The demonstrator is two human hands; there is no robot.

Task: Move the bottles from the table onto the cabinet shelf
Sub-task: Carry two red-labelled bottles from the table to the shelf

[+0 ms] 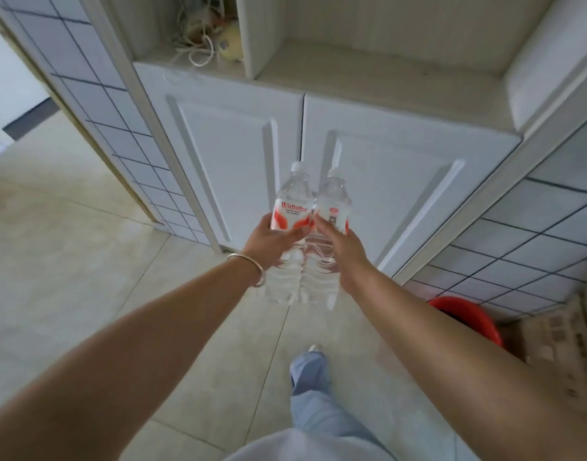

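A pale tiled floor (85, 261) runs up to a white cabinet (318, 144) whose open shelf (368, 71) holds only a tangle of cords (199, 44) at its left end, with a red bucket (468, 314) at right. In front of its doors, the left hand (272, 241) grips the left bottle (292, 207) and the right hand (342, 242) grips the right bottle (333, 204), fingers curled round each, the two bottles touching below shelf level.

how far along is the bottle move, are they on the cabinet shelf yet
Partway. Done: both are off the table, which is out of view. In hand: the left hand grips one clear plastic water bottle with a red and white label, the right hand grips a second like it, held side by side before the closed white cabinet doors. Left: setting both on the open white shelf above, which holds no bottles.
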